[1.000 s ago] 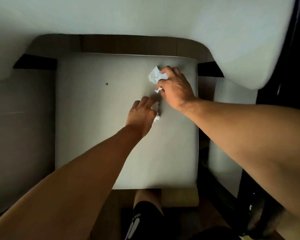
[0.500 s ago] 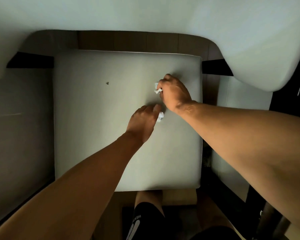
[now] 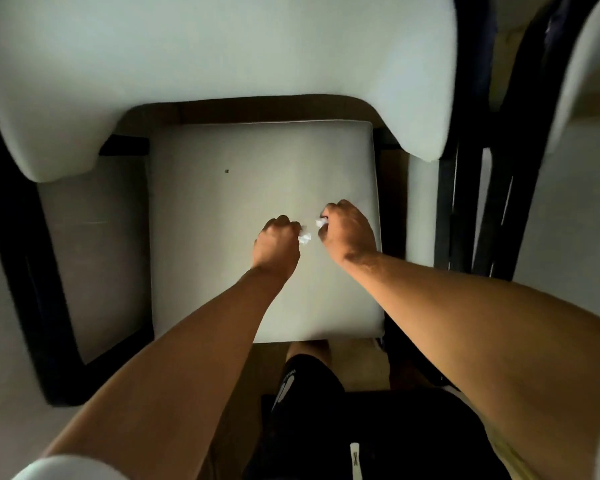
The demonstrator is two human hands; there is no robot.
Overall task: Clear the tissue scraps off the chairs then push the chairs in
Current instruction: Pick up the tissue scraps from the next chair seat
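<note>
Dim room, pale floor; one cushioned chair seat (image 3: 222,237) below, its backrest (image 3: 205,57) at top, a second chair's edge (image 3: 582,81) far right. Left hand (image 3: 276,242): fingers curled on one tissue scrap (image 3: 305,238). Right hand (image 3: 347,230): fingers curled on another scrap (image 3: 320,222). Count: two scraps, both held above the seat. One dark speck (image 3: 227,171) remains. Seat seems cleared; chairs probably not pushed in yet.
</note>
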